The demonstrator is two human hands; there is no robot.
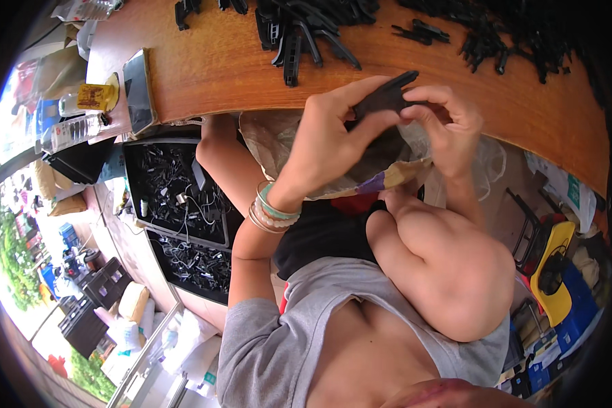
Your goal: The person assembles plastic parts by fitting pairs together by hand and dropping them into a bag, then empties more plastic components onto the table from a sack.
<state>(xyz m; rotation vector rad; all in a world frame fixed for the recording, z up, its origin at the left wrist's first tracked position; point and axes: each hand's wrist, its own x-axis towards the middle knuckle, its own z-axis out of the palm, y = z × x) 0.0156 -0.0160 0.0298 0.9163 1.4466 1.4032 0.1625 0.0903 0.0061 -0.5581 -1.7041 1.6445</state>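
Observation:
Over the table's near edge, my left hand [340, 129] is closed around a black plastic part [385, 97], thumb in front and fingers behind. The part is long and narrow at its upper right end, which points away from me. My right hand [445, 122] meets that end, with thumb and forefinger pinched at its edge. Whether a small piece sits between those fingertips is hidden. Below both hands an open bag [268, 139] lies across my lap, partly covered by my left forearm. Bracelets circle my left wrist.
Piles of black plastic parts [306, 30] lie on the wooden table [204, 68], with more [517, 37] at the far right. A dark flat case [139, 92] rests near its left edge. Trays of black pieces [177, 183] stand on the floor at left. A yellow chair [553, 272] is at right.

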